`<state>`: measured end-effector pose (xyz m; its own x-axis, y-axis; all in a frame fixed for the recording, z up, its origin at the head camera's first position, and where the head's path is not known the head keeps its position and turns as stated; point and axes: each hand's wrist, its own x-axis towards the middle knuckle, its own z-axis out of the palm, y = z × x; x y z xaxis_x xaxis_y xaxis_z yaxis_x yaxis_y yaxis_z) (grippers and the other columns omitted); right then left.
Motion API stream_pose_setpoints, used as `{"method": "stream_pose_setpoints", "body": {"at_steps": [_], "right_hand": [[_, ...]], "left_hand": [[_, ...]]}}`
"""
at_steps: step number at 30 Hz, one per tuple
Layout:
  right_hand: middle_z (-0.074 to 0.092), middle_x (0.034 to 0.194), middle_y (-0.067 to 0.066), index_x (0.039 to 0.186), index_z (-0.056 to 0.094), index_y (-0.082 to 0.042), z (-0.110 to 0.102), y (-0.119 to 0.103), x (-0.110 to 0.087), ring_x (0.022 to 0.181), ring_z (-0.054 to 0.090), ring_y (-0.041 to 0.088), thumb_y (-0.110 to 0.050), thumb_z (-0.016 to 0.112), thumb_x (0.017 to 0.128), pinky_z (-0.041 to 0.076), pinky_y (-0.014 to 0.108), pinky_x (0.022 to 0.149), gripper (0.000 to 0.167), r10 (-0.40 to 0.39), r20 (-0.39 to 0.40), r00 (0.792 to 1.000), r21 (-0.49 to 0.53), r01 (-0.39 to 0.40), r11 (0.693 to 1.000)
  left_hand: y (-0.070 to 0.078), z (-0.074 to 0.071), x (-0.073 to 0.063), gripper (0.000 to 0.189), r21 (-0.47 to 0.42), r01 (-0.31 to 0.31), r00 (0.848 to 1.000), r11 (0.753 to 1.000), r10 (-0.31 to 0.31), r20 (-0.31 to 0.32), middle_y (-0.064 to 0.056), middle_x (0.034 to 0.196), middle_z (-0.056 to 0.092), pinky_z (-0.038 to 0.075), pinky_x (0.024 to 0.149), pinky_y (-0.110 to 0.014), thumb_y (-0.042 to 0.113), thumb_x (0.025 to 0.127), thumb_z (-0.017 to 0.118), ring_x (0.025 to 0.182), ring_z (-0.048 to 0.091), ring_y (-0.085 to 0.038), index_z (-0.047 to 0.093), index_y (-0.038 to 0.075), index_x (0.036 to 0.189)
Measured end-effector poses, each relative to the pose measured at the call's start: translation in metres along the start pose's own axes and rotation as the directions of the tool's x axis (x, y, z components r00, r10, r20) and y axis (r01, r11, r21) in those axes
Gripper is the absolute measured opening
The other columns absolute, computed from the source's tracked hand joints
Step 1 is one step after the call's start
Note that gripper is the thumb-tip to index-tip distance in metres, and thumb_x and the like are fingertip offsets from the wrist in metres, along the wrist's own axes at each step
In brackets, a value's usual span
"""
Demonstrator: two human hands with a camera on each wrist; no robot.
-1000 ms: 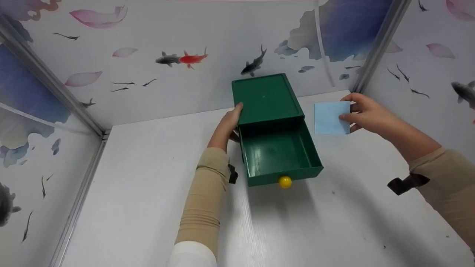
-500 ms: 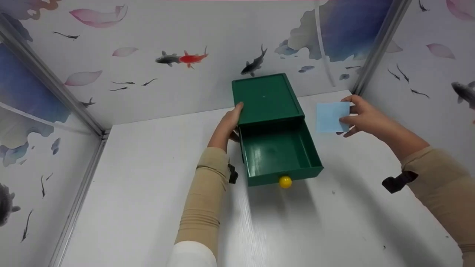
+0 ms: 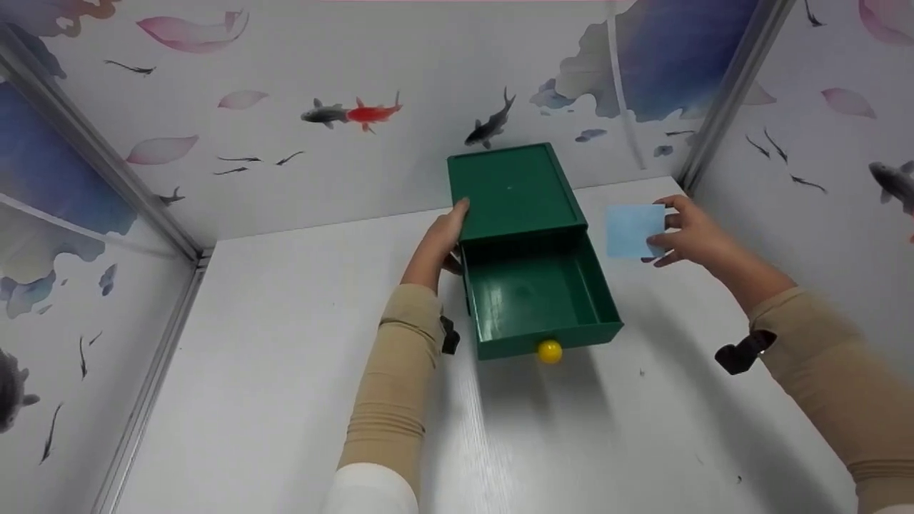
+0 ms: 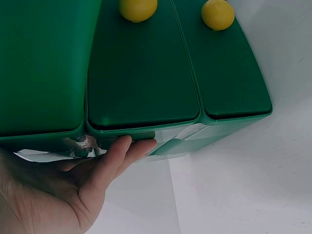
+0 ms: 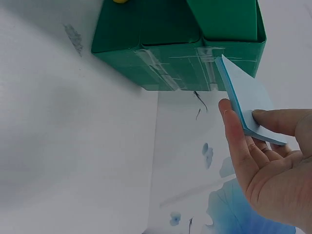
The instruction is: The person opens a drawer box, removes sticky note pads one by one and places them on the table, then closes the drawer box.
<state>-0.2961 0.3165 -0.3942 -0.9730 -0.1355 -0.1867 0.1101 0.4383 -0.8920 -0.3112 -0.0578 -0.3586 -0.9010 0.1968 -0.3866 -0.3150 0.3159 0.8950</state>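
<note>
A green drawer cabinet [image 3: 510, 191] stands against the back wall, its top drawer [image 3: 507, 348] pulled out and bare inside. My left hand [image 3: 444, 235] rests on the cabinet's left side, thumb at the top edge; in the left wrist view its fingers [image 4: 113, 158] lie fairly straight along the side wall. Off the cabinet's right side, my right hand [image 3: 691, 234] pinches a light blue pad of sticky notes [image 3: 627, 230] between thumb and fingers. Seen from the right wrist, the pad [image 5: 249, 92] tilts and overlaps the cabinet's side.
A yellow knob [image 3: 550, 352] sticks out from the open drawer's front. Two lower drawers [image 4: 146, 73] are closed, with yellow knobs of their own. Patterned panels [image 3: 400, 57] with fish and petals enclose the white table [image 3: 285, 371] at the back and sides.
My right hand has moved slightly left and down with the pad, nearer the cabinet, its lower fingers spreading a little. The left hand and the cabinet stay put.
</note>
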Motion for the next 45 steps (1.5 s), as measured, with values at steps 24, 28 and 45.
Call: {"method": "stream_pose_setpoints", "body": {"at_steps": [24,28,45], "right_hand": [[0.035,0.138,0.039,0.149,0.011,0.012,0.001,0.043,0.031,0.095,0.066,0.027,-0.006,0.056,0.098,0.057,0.031,0.076,0.071,0.068,-0.040,0.997,-0.066,-0.070,0.995],[0.040,0.134,0.037,0.149,0.016,0.012,0.003,0.051,0.036,0.088,0.069,0.023,-0.008,0.056,0.098,0.056,0.028,0.074,0.068,0.078,-0.060,0.995,-0.080,-0.082,0.993],[0.054,0.126,0.033,0.145,0.032,0.013,0.005,0.091,0.045,0.073,0.069,0.007,-0.018,0.058,0.098,0.053,0.021,0.069,0.062,0.159,-0.151,0.976,-0.088,-0.173,0.981]], "left_hand": [[-0.038,-0.004,0.072,0.084,0.013,0.017,1.000,1.000,-0.017,-0.004,-0.024,0.119,0.052,0.057,0.068,-0.047,0.070,0.094,0.030,0.092,0.064,-0.037,0.039,0.006,0.147],[-0.039,-0.004,0.072,0.084,0.015,0.021,1.000,1.000,-0.021,-0.018,-0.025,0.119,0.051,0.057,0.068,-0.047,0.071,0.093,0.030,0.092,0.064,-0.038,0.038,0.007,0.147],[-0.038,-0.005,0.069,0.083,0.029,-0.007,1.000,1.000,0.007,-0.012,-0.024,0.116,0.055,0.057,0.071,-0.047,0.070,0.094,0.029,0.089,0.066,-0.037,0.045,0.005,0.142]]}}
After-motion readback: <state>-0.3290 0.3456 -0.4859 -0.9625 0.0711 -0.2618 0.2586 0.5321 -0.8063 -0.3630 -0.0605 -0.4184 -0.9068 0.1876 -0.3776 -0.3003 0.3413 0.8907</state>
